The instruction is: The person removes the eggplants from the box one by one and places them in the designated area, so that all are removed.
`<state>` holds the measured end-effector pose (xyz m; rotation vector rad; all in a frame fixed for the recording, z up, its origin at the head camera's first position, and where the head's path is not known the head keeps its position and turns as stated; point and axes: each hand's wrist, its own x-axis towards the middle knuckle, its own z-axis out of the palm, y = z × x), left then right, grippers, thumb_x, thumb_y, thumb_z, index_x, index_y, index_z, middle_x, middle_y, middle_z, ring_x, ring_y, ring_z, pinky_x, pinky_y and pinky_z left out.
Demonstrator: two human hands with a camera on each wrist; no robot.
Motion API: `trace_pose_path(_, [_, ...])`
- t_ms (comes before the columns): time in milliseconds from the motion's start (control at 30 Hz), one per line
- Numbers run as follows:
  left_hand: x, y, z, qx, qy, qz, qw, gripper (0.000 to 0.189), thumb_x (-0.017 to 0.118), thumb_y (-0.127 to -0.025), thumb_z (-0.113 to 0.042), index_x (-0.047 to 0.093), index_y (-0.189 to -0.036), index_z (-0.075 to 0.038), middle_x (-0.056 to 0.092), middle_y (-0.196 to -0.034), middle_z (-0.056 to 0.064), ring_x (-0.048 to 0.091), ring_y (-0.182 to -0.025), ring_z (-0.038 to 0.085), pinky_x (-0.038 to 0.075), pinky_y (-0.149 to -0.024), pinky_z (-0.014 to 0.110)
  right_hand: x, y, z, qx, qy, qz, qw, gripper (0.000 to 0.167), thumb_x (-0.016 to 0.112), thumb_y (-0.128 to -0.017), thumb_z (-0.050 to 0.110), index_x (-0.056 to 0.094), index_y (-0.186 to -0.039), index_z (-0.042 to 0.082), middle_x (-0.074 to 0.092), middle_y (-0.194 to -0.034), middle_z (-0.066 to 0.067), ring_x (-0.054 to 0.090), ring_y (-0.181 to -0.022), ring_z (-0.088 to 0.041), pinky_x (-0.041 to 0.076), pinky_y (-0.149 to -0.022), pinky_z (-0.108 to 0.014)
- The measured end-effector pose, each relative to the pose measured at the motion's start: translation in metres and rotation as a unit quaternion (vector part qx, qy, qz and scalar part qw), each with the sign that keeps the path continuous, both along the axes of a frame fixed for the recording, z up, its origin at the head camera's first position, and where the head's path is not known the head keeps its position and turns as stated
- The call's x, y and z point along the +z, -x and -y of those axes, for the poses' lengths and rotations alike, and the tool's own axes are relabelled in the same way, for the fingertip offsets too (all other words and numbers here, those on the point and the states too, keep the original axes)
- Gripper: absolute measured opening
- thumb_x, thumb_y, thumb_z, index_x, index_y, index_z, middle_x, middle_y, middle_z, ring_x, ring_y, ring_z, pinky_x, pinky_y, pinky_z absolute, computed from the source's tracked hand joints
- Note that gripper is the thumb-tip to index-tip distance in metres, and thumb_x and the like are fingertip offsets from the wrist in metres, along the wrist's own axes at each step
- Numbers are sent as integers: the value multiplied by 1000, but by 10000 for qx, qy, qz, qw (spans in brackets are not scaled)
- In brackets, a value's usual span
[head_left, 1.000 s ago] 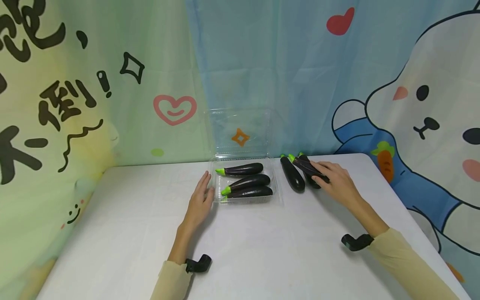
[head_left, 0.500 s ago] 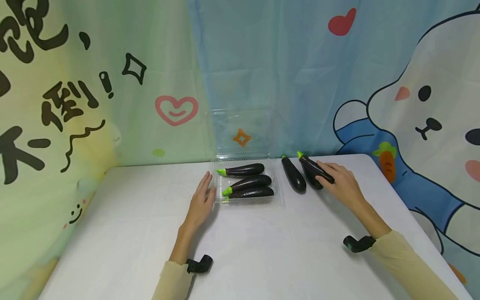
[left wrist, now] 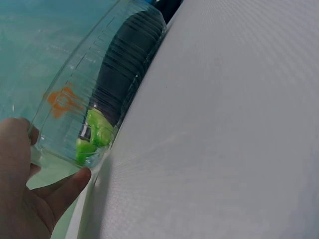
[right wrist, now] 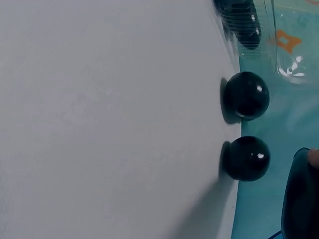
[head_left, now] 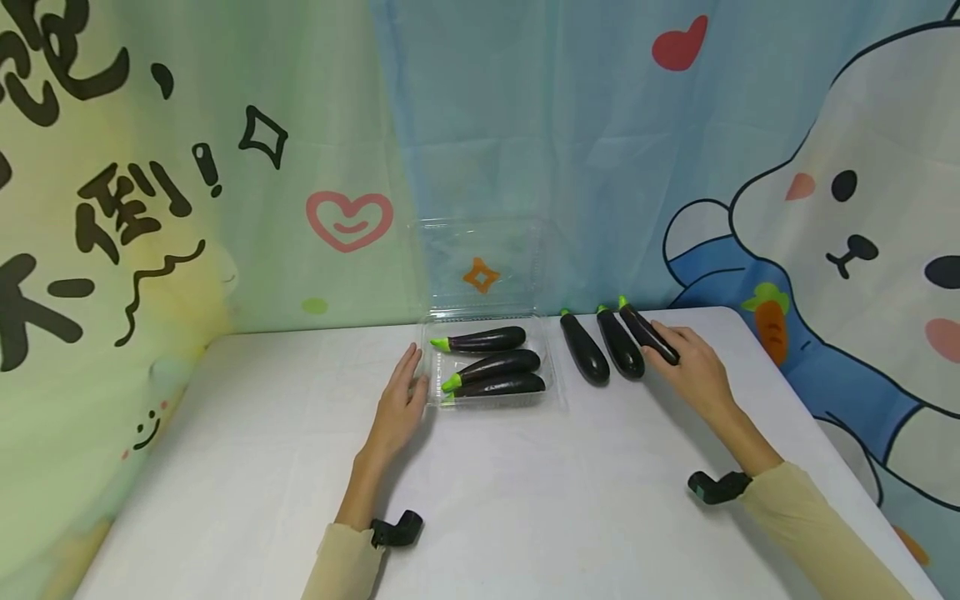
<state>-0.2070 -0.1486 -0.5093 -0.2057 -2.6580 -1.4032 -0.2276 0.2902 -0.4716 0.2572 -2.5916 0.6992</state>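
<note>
My right hand (head_left: 697, 375) grips a dark purple eggplant (head_left: 647, 332) with a bright green stem end, at the table's back right. Part of this eggplant (right wrist: 301, 204) and a fingertip show at the right wrist view's edge. Just left of it lie two more eggplants, the nearer (head_left: 620, 343) and the farther (head_left: 585, 348). A clear plastic box (head_left: 551, 367) holds three eggplants lying crosswise, stems to the left. My left hand (head_left: 396, 410) rests against the box's left side with fingers extended; in the left wrist view its thumb is at the lower corner of the box.
The box's clear lid (head_left: 450, 267) stands upright behind it, against a printed curtain (head_left: 600, 125). A white cloth covers the table (head_left: 487, 492), whose back edge runs just behind the box and eggplants. Each wrist wears a small black camera (head_left: 716, 486).
My right hand has moved right with its eggplant, from across the other two to their right side, so both now show fully. The left hand and box stay in place.
</note>
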Motion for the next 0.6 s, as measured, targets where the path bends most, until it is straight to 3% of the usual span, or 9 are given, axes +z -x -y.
trace_pose_path(600, [1,-1,0,38,-76,-10,10000,51,41,-103,-27,33,-152,-13,26,-161,-4,56,-127,29,43,-109,48,-9,2,-12,-498,124,450,9977,50,62,-94,29,55,-134,1,56,-114,-28,57,-95,-45,46,-73,-57])
